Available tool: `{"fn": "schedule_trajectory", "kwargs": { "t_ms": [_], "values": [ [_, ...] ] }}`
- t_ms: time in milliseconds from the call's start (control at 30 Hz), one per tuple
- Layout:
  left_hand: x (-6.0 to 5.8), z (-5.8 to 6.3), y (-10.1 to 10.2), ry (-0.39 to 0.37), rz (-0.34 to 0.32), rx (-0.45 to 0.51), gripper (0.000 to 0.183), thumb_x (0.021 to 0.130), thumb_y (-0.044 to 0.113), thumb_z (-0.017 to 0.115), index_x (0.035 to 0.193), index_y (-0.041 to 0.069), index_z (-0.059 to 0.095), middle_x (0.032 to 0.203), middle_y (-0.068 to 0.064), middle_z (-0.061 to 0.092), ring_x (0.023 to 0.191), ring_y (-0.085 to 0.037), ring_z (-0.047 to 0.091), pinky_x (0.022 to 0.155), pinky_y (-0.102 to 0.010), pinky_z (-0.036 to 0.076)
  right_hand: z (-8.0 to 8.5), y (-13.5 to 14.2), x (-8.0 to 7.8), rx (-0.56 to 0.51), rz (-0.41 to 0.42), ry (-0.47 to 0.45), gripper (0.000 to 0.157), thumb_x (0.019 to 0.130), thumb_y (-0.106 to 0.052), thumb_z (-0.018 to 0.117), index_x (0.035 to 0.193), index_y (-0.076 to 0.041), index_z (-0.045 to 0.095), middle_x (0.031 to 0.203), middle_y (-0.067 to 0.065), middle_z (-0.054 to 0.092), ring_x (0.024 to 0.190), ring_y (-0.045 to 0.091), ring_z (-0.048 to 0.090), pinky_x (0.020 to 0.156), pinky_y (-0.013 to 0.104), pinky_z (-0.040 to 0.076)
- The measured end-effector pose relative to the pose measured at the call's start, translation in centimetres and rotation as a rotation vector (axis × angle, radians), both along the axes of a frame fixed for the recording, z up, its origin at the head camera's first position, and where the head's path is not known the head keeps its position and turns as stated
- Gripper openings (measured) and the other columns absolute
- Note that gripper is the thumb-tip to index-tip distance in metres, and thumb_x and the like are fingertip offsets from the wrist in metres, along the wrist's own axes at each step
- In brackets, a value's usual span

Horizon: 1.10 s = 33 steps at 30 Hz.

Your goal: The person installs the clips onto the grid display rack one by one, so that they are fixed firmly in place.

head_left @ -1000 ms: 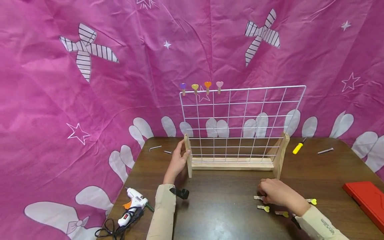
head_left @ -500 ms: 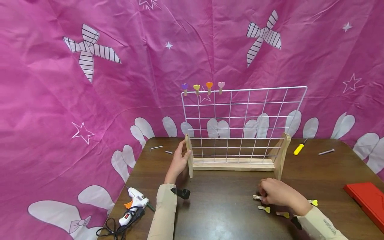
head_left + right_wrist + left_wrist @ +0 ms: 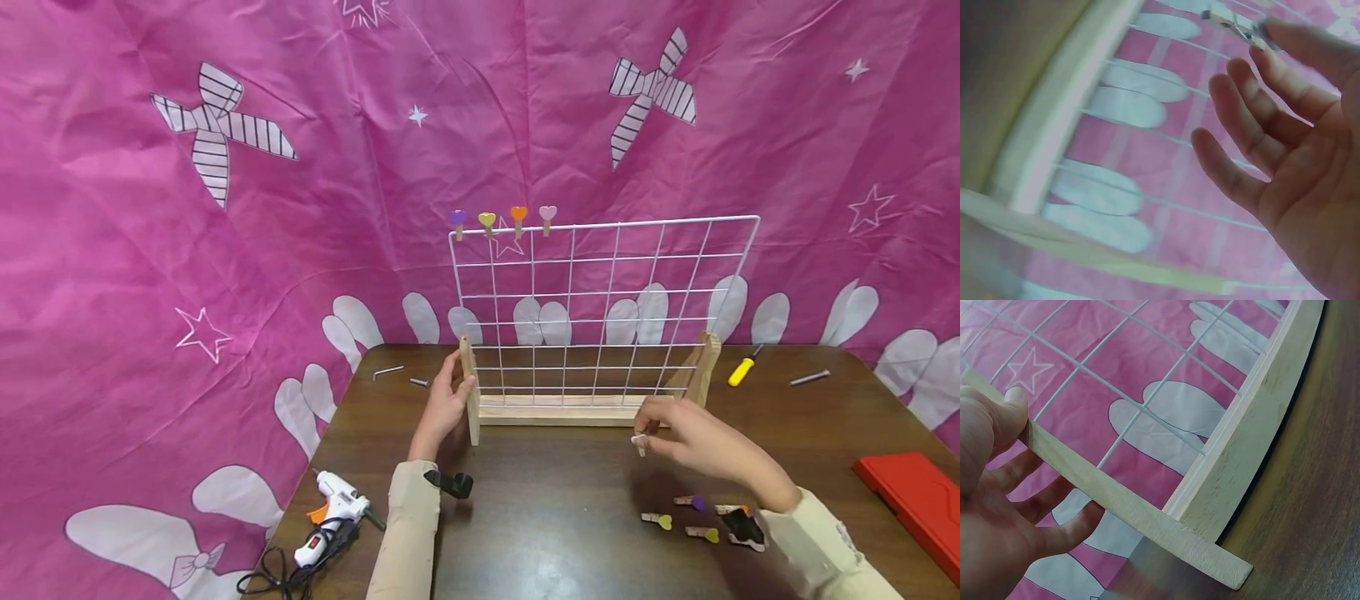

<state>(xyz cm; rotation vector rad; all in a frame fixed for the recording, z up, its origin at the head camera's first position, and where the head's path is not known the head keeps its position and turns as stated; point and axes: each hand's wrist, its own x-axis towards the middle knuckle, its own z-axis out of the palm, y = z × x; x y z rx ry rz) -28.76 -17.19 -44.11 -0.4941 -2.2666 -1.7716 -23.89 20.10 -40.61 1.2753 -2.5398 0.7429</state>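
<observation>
A white wire grid (image 3: 592, 283) stands upright in a wooden stand (image 3: 581, 414). My left hand (image 3: 444, 406) grips the stand's left side post, thumb on one side and fingers on the other, as the left wrist view (image 3: 1060, 464) post shows. Between thumb and index finger, my right hand (image 3: 693, 437) pinches a small wooden clothespin (image 3: 1232, 24) in front of the stand's right end. Its pale heart shows faintly in the head view. Several heart clothespins (image 3: 518, 218), purple, yellow, orange and pink, sit clipped along the grid's top left wire.
More heart clothespins (image 3: 657, 521) lie on the brown table (image 3: 540, 517) below my right forearm. A glue gun (image 3: 333, 512) with its cord is at left, a red case (image 3: 911, 504) at right. A yellow screwdriver (image 3: 742, 372), bolt (image 3: 810, 377) and hex key (image 3: 387, 372) lie farther back.
My right hand has lifted off the table with a clothespin and moved forward toward the stand, uncovering clothespins beneath it. My left hand stays on the post.
</observation>
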Motion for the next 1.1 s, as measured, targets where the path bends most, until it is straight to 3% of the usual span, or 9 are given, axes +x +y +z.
{"fn": "schedule_trajectory", "kwargs": {
  "t_ms": [233,400,567,700,867,1100],
  "values": [
    [0.0,-0.2,-0.1,-0.013,0.007,-0.01,0.049,0.093,-0.003,0.048,0.139,-0.002,0.031,0.129,-0.03,0.044,0.118,-0.041,0.045,0.091,-0.048,0.044,6.2,-1.4,-0.6,-0.062,-0.001,0.169,0.017,0.084,-0.009,0.066,0.092,-0.02,0.056,0.094,-0.01,0.054,0.08,0.004,0.05,0.066,0.025,0.045],
    [0.0,-0.3,-0.1,-0.001,0.003,0.0,0.049,0.092,-0.004,0.047,0.138,-0.002,0.032,0.132,-0.028,0.043,0.12,-0.04,0.043,0.093,-0.048,0.043,11.3,-2.9,-1.5,-0.109,0.043,0.274,0.018,0.082,-0.003,0.067,0.092,-0.014,0.058,0.102,-0.005,0.054,0.084,0.006,0.05,0.067,0.021,0.045],
    [-0.1,-0.2,-0.2,0.0,0.007,-0.011,0.049,0.093,-0.003,0.048,0.139,-0.001,0.032,0.132,-0.028,0.043,0.119,-0.039,0.044,0.092,-0.049,0.044,16.5,-4.4,-3.3,-0.217,0.108,0.336,0.015,0.079,0.002,0.068,0.083,-0.009,0.061,0.097,-0.001,0.056,0.091,0.011,0.052,0.076,0.021,0.042],
    [0.1,-0.2,-0.1,-0.014,0.013,-0.029,0.049,0.093,-0.002,0.048,0.139,-0.001,0.032,0.129,-0.03,0.044,0.118,-0.039,0.045,0.09,-0.049,0.045,20.0,-5.3,-4.4,-0.23,0.094,0.349,0.016,0.076,0.003,0.07,0.079,-0.008,0.06,0.092,-0.001,0.057,0.087,0.012,0.051,0.076,0.023,0.04],
    [0.2,-0.1,-0.1,-0.011,0.013,-0.026,0.049,0.092,-0.004,0.048,0.138,-0.002,0.032,0.127,-0.031,0.045,0.116,-0.04,0.046,0.089,-0.049,0.046,22.7,-6.4,-5.8,-0.203,0.035,0.354,0.014,0.077,0.003,0.07,0.076,-0.006,0.06,0.088,0.0,0.057,0.083,0.013,0.05,0.073,0.027,0.039],
    [0.2,0.0,0.0,-0.007,0.012,-0.012,0.049,0.092,-0.005,0.047,0.139,-0.001,0.033,0.125,-0.03,0.047,0.114,-0.039,0.048,0.087,-0.047,0.048,24.3,-7.4,-7.5,-0.191,-0.058,0.312,0.011,0.081,-0.003,0.069,0.075,-0.006,0.06,0.097,0.003,0.057,0.096,0.019,0.044,0.082,0.038,0.033]
  ]
}}
